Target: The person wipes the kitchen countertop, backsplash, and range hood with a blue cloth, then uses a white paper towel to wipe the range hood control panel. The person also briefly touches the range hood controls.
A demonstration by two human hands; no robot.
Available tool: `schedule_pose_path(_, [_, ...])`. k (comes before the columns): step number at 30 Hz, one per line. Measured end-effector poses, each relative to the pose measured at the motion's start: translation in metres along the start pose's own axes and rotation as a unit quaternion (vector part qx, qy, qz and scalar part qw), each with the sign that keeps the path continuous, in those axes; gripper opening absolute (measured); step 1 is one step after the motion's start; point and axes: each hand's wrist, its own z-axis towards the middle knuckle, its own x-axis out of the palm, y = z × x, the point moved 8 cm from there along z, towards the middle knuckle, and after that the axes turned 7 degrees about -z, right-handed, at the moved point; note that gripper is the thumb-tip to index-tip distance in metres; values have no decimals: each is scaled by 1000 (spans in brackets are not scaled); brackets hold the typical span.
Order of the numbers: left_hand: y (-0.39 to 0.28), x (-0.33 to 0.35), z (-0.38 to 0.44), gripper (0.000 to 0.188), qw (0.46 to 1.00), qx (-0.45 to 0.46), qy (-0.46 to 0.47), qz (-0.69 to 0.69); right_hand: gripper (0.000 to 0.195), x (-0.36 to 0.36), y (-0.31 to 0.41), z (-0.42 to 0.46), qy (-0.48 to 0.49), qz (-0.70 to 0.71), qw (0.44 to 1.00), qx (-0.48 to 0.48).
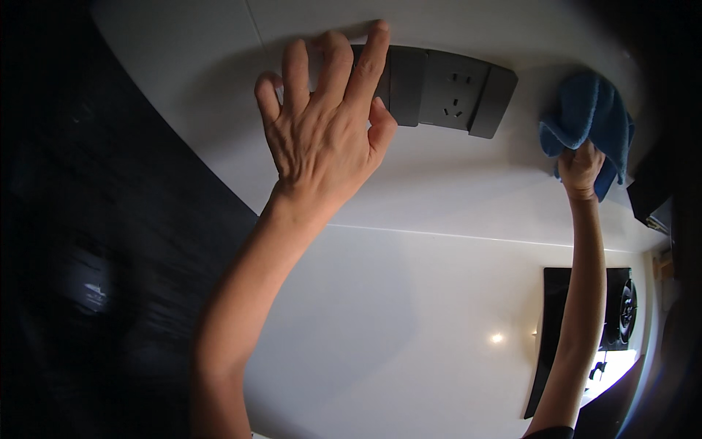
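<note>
A grey wall socket panel (449,90) runs along the white wall at the top. My left hand (323,115) lies over its left end with the fingers spread and bent. Its fingertips reach the wall above the panel or hover just off it; which one I cannot tell. That end of the panel is hidden behind the hand. On the right, my right hand (582,170) grips a blue cloth (589,110). The cloth is bunched against the wall, apart from the panel's right end, and its folds hide most of my fingers.
Below the wall spreads a white countertop (395,318). A black gas hob (553,302) with a burner (628,307) lies at the right, partly behind my right forearm. A dark surface (109,192) bounds the left side. A dark object (650,203) sits at the right edge.
</note>
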Motion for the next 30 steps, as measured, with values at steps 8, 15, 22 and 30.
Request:
schedule_pose_path(8, [0, 0, 1, 80, 1000, 6, -5, 1, 42, 0, -2, -6, 6, 21, 1000, -3])
schedule_pose_path(15, [2, -1, -2, 81, 1000, 5, 4, -8, 37, -1, -3, -3, 15, 50, 999, -7])
schedule_pose_path(22, [5, -10, -5, 82, 997, -17, 47, -62, 29, -5, 0, -1, 90, 120, 988, 35])
schedule_pose_path(30, [2, -86, -110, 71, 963, -119, 70, -230, 44, 27, 0, 55, 228, -68, 955, 179])
